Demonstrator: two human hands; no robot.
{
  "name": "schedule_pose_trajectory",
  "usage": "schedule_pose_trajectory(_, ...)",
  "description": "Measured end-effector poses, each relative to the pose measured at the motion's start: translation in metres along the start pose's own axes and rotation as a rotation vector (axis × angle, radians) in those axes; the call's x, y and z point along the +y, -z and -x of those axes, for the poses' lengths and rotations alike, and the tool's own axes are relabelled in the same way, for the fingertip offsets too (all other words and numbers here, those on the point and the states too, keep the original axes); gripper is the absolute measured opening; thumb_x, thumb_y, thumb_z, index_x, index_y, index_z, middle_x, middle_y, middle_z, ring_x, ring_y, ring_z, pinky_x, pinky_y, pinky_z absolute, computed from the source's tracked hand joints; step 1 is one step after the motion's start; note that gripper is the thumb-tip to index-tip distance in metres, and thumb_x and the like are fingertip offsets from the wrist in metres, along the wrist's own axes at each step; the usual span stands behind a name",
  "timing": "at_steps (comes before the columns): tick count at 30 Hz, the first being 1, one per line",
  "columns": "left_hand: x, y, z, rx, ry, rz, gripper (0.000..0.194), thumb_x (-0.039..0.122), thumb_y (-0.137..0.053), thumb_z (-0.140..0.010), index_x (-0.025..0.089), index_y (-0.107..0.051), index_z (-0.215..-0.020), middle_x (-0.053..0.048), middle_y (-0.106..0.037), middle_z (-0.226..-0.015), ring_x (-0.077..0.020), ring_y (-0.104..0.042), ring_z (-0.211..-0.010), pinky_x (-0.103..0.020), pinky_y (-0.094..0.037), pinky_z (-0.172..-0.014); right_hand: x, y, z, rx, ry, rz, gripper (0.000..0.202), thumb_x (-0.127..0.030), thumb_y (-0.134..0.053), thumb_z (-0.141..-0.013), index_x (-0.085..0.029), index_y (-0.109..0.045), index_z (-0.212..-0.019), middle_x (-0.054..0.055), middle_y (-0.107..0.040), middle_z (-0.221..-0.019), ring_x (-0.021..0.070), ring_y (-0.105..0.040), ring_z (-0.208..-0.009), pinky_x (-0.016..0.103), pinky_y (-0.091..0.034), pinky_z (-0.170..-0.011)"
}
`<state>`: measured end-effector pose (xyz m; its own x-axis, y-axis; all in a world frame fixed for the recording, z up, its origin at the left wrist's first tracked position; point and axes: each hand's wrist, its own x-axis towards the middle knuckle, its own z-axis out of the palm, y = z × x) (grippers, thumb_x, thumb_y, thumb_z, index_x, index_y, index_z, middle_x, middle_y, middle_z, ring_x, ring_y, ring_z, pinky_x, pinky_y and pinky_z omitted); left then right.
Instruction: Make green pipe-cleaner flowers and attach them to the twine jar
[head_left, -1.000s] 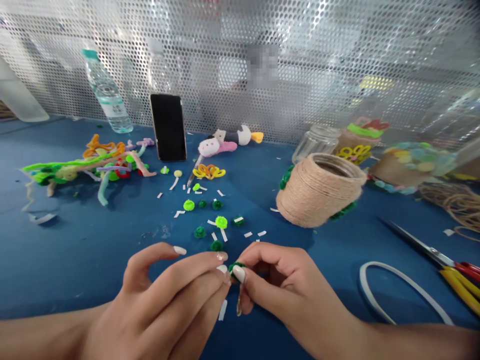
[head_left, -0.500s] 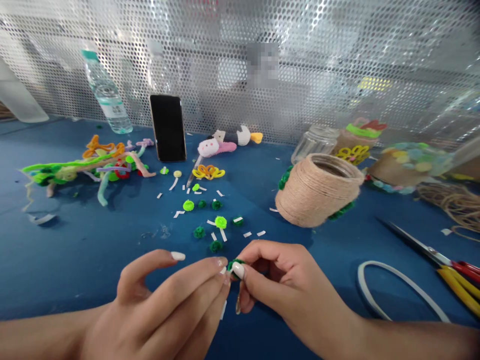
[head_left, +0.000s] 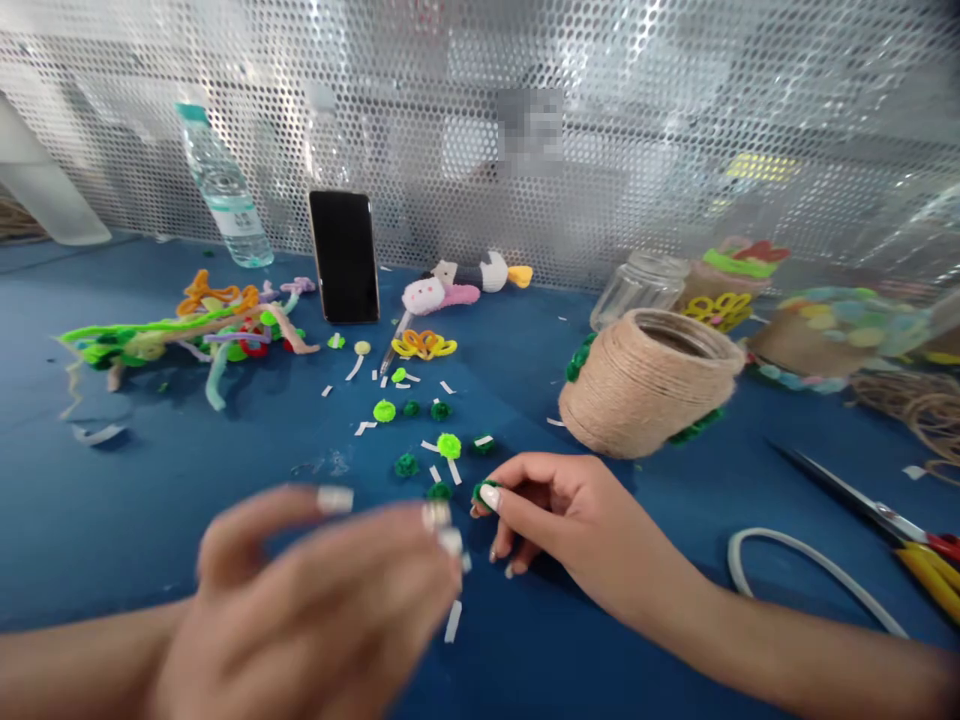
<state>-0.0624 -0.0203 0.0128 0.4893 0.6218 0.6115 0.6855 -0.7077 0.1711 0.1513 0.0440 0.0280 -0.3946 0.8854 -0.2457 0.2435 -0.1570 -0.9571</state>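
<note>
My right hand (head_left: 559, 520) pinches a small dark green fuzzy ball (head_left: 486, 494) between thumb and fingertips, just above the blue table. Motion smears my left hand (head_left: 322, 590), held to the left and nearer to me; one finger sticks out apart, and anything at its fingertips is too blurred to make out. A short white strip (head_left: 453, 622) lies beside its fingers. Beyond the hands are several dark green balls (head_left: 406, 464), lime green balls (head_left: 449, 446) and scattered white paper scraps. The twine-wrapped jar (head_left: 649, 385), with green pieces on its sides, lies tilted to the right.
Along the back are a water bottle (head_left: 225, 190), a phone (head_left: 345, 257), plush figures (head_left: 424, 296) and a glass jar (head_left: 637, 288). Scissors (head_left: 862, 495) and a white band (head_left: 814, 545) lie right. Colourful fuzzy stems (head_left: 187, 330) are heaped left. A perforated metal screen (head_left: 600, 130) stands behind.
My hands have come apart. The right one has moved slightly away from me with the green ball, and my left hand has shifted left and blurred.
</note>
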Motion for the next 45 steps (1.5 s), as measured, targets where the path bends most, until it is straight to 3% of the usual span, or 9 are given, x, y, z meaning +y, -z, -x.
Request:
schedule_pose_trajectory(4, -0.038, -0.008, -0.029, 0.094, 0.069, -0.146, 0.017, 0.015, -0.050, -0.089, 0.025, -0.063, -0.096, -0.002, -0.061, -0.113, -0.0221, -0.055, -0.108, -0.039, -0.038, -0.090, -0.008, 0.004, 0.001, -0.067, 0.061, 0.264, 0.009, -0.021, -0.060, -0.079, -0.017, -0.067, -0.076, -0.003, -0.057, -0.060, 0.0079, -0.051, -0.050, 0.019, -0.040, -0.044)
schedule_pose_trajectory(7, -0.049, -0.016, -0.038, 0.019, 0.160, -0.141, 0.017, 0.019, -0.046, -0.092, 0.026, -0.059, -0.100, -0.003, -0.060, -0.110, -0.0213, -0.056, -0.103, -0.038, -0.040, -0.086, -0.010, 0.007, 0.000, -0.073, 0.053, 0.322, 0.008, -0.013, -0.062, -0.074, -0.018, -0.067, -0.080, -0.005, -0.055, -0.061, 0.0069, -0.048, -0.051, 0.018, -0.038, -0.045)
schedule_pose_trajectory(14, -0.038, -0.017, -0.032, -0.096, 0.317, -0.073, 0.041, 0.016, -0.045, -0.083, 0.027, -0.043, -0.122, -0.002, -0.061, -0.107, -0.0215, -0.059, -0.099, -0.038, -0.043, -0.086, -0.009, 0.014, 0.000, -0.077, 0.169, 0.523, 0.017, -0.010, -0.058, -0.078, -0.019, -0.072, -0.078, 0.000, -0.066, -0.084, 0.0084, -0.059, -0.062, 0.020, -0.046, -0.055)
schedule_pose_trajectory(21, -0.037, -0.018, -0.031, -0.232, 0.363, 0.010, 0.053, 0.018, -0.050, -0.080, 0.028, -0.034, -0.129, 0.000, -0.062, -0.096, -0.0200, -0.062, -0.089, -0.038, -0.047, -0.083, -0.024, 0.019, 0.002, -0.045, 0.108, 0.636, 0.018, -0.015, -0.056, -0.080, -0.019, -0.073, -0.085, 0.001, -0.067, -0.085, 0.0082, -0.056, -0.053, 0.022, -0.045, -0.049)
schedule_pose_trajectory(26, -0.034, -0.018, -0.029, -0.106, 0.424, 0.158, 0.059, 0.017, -0.056, -0.077, 0.030, -0.033, -0.130, 0.004, -0.062, -0.088, -0.0146, -0.062, -0.076, -0.028, -0.051, -0.073, -0.028, 0.016, 0.006, 0.014, 0.066, 0.453, 0.014, -0.018, -0.059, -0.080, -0.019, -0.070, -0.089, 0.000, -0.066, -0.072, 0.0108, -0.060, -0.058, 0.020, -0.047, -0.050)
schedule_pose_trajectory(30, -0.019, -0.017, -0.019, 0.033, 0.387, 0.278, 0.060, 0.021, -0.060, -0.080, 0.031, -0.034, -0.132, 0.005, -0.063, -0.091, -0.0118, -0.063, -0.081, -0.025, -0.049, -0.085, -0.020, 0.004, 0.010, -0.143, 0.007, 0.131, 0.017, -0.030, -0.060, -0.082, -0.018, -0.069, -0.088, -0.002, -0.063, -0.064, 0.0091, -0.059, -0.056, 0.018, -0.049, -0.052)
schedule_pose_trajectory(36, 0.004, -0.015, -0.019, 0.060, 0.223, 0.213, 0.040, 0.017, -0.056, -0.085, 0.025, -0.044, -0.122, 0.007, -0.064, -0.087, -0.0055, -0.064, -0.083, -0.011, -0.046, -0.088, -0.005, -0.012, 0.019, -0.253, -0.152, -0.287, 0.021, -0.034, -0.073, -0.073, -0.014, -0.069, -0.076, -0.005, -0.056, -0.052, 0.0043, -0.052, -0.046, 0.013, -0.047, -0.047)
schedule_pose_trajectory(42, 0.007, -0.014, -0.026, 0.016, 0.137, 0.317, 0.035, 0.014, -0.051, -0.089, 0.024, -0.043, -0.122, 0.004, -0.060, -0.090, -0.0053, -0.060, -0.085, -0.010, -0.048, -0.083, -0.006, -0.014, 0.019, -0.224, -0.104, -0.372, 0.023, -0.036, -0.073, -0.073, -0.013, -0.071, -0.075, -0.004, -0.060, -0.055, 0.0035, -0.054, -0.048, 0.013, -0.049, -0.050)
schedule_pose_trajectory(45, 0.004, -0.009, -0.024, 0.039, 0.089, 0.275, 0.033, 0.014, -0.054, -0.087, 0.023, -0.048, -0.119, -0.001, -0.052, -0.106, -0.0095, -0.054, -0.099, -0.016, -0.047, -0.088, -0.007, -0.013, 0.017, -0.206, -0.089, -0.368, 0.021, -0.034, -0.073, -0.074, -0.013, -0.070, -0.072, -0.003, -0.061, -0.054, 0.0043, -0.056, -0.049, 0.013, -0.049, -0.051)
